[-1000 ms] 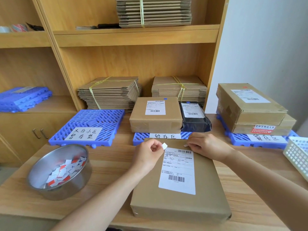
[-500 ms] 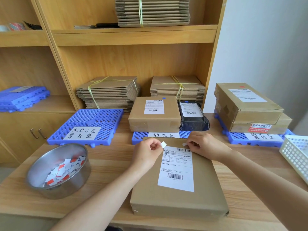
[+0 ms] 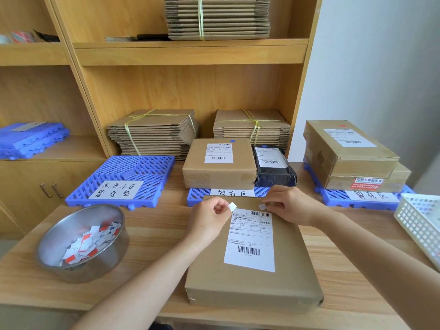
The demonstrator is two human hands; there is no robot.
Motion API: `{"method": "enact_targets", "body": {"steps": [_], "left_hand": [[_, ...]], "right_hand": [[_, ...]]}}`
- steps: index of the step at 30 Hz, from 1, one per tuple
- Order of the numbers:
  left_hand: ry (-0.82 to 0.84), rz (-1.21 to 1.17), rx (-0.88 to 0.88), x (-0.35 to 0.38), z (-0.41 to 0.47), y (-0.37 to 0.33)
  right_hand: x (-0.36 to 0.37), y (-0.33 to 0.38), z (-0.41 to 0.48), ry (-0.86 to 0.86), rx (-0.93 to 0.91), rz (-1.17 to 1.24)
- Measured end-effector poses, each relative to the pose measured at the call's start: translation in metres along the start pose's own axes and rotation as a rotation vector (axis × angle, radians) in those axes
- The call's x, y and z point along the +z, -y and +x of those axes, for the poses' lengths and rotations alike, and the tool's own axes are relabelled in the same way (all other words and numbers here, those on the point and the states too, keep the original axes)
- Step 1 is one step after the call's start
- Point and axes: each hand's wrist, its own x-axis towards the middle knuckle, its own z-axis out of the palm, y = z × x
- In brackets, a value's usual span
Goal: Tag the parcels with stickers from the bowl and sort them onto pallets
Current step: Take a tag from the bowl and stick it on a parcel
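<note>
A flat brown parcel (image 3: 250, 284) with a white shipping label lies on the table in front of me. Both hands hover over its far edge. My left hand (image 3: 209, 221) pinches a small white sticker piece (image 3: 232, 206). My right hand (image 3: 294, 206) pinches a second small white piece (image 3: 262, 206), a short gap from the first. I cannot tell which piece is the backing. The steel bowl (image 3: 71, 270) at the left holds several red-and-white stickers (image 3: 88, 242).
Three blue pallets line the table's back: the left pallet (image 3: 133, 167) bare, the middle pallet (image 3: 197, 196) with a brown box and a black bag, the right pallet (image 3: 357, 202) with two stacked boxes. A white basket (image 3: 421, 225) stands at the right edge. Shelves behind hold bundled cardboard.
Hardly anything differs. Both hands stay over the parcel's far edge with the two white pieces still pinched; only the view has shifted slightly.
</note>
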Motion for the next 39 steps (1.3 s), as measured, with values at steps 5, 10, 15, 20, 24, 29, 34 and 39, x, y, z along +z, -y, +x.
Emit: {"method": "enact_targets", "body": {"steps": [5, 10, 15, 20, 24, 29, 34, 39], "left_hand": [[0.005, -0.001, 0.004, 0.0, 0.0, 0.001], [0.008, 0.014, 0.006, 0.0, 0.0, 0.0], [0.006, 0.028, 0.005, -0.001, -0.001, 0.0], [0.006, 0.032, 0.007, 0.0, 0.0, -0.001], [0.01, 0.039, 0.007, 0.0, 0.0, 0.0], [0.005, 0.046, 0.015, 0.0, -0.001, -0.001], [0.005, 0.05, 0.011, 0.0, -0.001, -0.001], [0.006, 0.05, 0.014, -0.001, -0.001, -0.001]], "right_hand": [[0.009, 0.0, 0.0, -0.04, -0.035, -0.091], [0.017, 0.003, 0.001, -0.094, 0.086, -0.07], [0.018, 0.003, 0.003, -0.214, 0.205, -0.055], [0.021, 0.008, 0.003, -0.223, 0.165, -0.101], [0.025, 0.008, 0.002, -0.209, 0.091, -0.14], [0.023, 0.003, 0.002, -0.158, 0.001, -0.148], [0.02, 0.008, 0.001, -0.134, -0.031, -0.159], [0.017, 0.008, 0.0, -0.129, -0.032, -0.164]]}}
